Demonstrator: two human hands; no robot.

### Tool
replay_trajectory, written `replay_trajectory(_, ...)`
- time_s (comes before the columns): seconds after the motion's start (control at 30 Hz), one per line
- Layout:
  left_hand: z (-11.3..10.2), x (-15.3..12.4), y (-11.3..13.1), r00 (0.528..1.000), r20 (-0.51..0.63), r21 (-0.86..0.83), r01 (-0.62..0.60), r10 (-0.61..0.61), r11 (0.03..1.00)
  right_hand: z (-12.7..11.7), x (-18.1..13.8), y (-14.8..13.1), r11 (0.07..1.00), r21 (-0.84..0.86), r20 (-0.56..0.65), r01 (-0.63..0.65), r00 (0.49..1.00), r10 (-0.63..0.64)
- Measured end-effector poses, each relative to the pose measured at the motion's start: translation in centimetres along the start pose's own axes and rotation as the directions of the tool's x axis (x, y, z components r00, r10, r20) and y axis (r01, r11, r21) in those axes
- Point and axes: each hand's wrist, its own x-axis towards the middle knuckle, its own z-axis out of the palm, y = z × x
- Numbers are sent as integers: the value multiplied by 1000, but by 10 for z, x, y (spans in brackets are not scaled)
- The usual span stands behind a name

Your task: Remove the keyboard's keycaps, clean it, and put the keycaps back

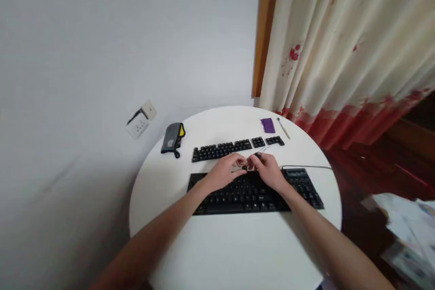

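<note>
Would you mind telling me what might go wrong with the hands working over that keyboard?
1. Both hands pinch something small above the keyboard; what it is cannot be told, and if it slips it may drop between the keys.
2. The loose keycaps sit just beyond the fingers, so a nudge could scatter them.

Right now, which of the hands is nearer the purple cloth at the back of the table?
Right. The right hand sits over the keyboard, almost straight below the purple cloth; the left hand lies farther to the left of it.
</note>
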Motion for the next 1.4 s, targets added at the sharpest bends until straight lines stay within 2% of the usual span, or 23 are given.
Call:
replay_trajectory(0.13,2,0,-4,999,-5,24,-35,35,999,4,2,0,993,75,-16,-88,996,89)
replay_trajectory(0.23,4,-1,-9,995,43,112,-96,92,989,7,3,7,960,188,75,-209,977,198)
replay_trajectory(0.33,4,-2,-12,982,114,273,-177,151,946,9,4,17,930,236,125,-280,958,257)
replay_trajectory(0.47,5,-2,-7,975,142,436,-217,172,873,9,6,24,953,182,72,-241,970,231)
replay_trajectory(0.6,6,-2,0,974,114,400,-225,196,888,8,7,22,965,169,35,-200,980,197)
replay_trajectory(0.67,3,2,0,981,66,340,-195,184,920,8,8,20,951,222,14,-216,976,219)
replay_trajectory(0.73,-2,9,-5,991,-25,322,-116,130,940,7,10,19,931,277,-22,-239,967,255)
replay_trajectory(0.87,-12,30,-28,982,-187,420,86,-7,903,4,12,18,907,332,-113,-259,944,311)
replay_trajectory(0.97,-9,38,-47,981,-181,476,149,-69,867,2,14,17,905,344,-141,-250,939,313)
replay_trajectory(1.1,5,34,-64,978,-176,498,185,-111,847,2,14,17,904,349,-142,-246,940,311)
replay_trajectory(1.4,9,29,-69,964,-225,509,238,-139,827,3,13,20,908,350,-132,-232,947,293)
